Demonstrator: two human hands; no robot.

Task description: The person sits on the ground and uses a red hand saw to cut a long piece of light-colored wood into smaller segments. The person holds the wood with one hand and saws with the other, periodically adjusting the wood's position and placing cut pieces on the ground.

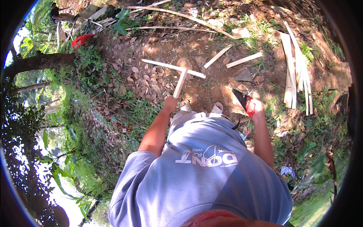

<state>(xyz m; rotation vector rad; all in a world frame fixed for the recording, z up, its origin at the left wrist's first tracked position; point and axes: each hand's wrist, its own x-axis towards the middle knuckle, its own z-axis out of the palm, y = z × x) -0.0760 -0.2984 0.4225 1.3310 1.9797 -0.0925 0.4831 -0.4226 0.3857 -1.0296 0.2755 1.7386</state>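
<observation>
My left hand point(171, 103) is closed around the near end of a short pale wooden strip point(180, 84). The strip's far end meets a longer thin strip point(160, 65) that lies crosswise, making a T shape; whether the two are joined I cannot tell. On the right, my right hand point(257, 107) grips the red handle of a handsaw point(242, 99), its dark blade pointing up and to the left, apart from the wood. Two short cut pieces, one leaning point(218, 56) and one flatter point(245, 60), lie on the soil beyond.
A round stump point(185, 63) shows behind the crossing strips. Long pale boards point(289, 73) lie at the right, and long strips point(181, 15) at the far side. A flat grey stone point(244, 75) sits nearby. A red object point(81, 41) is at the far left, with a person point(56, 13) beyond.
</observation>
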